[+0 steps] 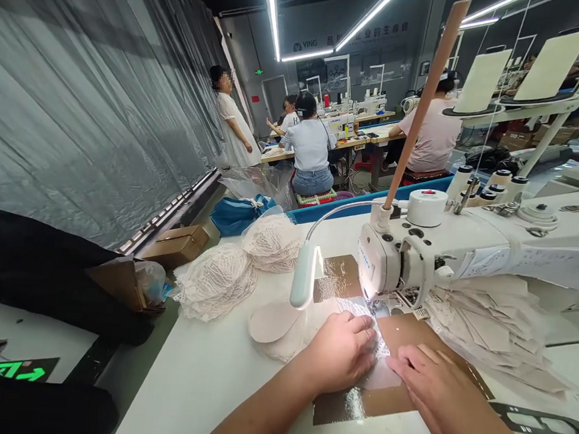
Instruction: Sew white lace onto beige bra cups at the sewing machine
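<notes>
White lace piece (pixel 383 349) between the two hands' fingertips, left hand (pixel 343 351) laid over it with fingers close together, right hand (pixel 427 378) at its edge, whether either pinches it cannot be told, sewing machine head (pixel 380 257) just beyond the fingers

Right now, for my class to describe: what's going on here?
A person has a piece of lace fabric at the needle end of a sewing machine. The left hand lies on the fabric; the right hand has its fingertips at the right edge. Lace piles lie to the left, cut pieces to the right.
</notes>
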Action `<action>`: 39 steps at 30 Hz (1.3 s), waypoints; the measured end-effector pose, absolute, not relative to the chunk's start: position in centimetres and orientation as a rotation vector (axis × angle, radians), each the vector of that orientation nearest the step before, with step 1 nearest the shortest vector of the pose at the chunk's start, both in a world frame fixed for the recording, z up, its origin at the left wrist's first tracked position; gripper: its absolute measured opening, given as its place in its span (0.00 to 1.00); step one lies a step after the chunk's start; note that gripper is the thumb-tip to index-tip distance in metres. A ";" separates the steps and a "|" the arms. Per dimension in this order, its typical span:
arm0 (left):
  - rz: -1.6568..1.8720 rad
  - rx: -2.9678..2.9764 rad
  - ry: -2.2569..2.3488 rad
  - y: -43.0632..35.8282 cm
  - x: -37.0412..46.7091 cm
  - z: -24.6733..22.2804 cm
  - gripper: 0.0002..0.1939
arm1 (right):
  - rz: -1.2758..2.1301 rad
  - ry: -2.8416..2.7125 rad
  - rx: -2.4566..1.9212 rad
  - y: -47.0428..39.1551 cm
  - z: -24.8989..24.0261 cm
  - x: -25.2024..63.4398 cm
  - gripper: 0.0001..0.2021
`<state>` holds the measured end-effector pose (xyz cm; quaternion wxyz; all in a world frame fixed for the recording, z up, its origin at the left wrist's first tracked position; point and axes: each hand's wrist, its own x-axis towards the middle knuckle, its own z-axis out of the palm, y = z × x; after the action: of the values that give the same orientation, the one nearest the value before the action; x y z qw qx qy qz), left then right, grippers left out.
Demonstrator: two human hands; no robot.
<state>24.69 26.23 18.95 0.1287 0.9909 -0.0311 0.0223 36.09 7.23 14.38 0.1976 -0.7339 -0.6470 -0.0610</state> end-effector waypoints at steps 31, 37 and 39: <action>0.174 3.010 -0.103 26.9 25.4 18.5 0.19 | -0.010 -1.747 -2.206 9.2 15.2 37.0 0.14; 0.169 3.027 -0.149 27.2 25.1 18.3 0.20 | -0.118 -1.766 -2.175 9.6 15.6 37.2 0.14; 0.162 3.027 -0.146 27.3 25.0 18.2 0.21 | -0.129 -1.781 -2.164 9.6 15.8 37.3 0.14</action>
<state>25.04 27.27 18.24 0.0536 0.9960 -0.0480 0.0534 37.25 9.63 15.78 0.1672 -0.7606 -0.6257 -0.0454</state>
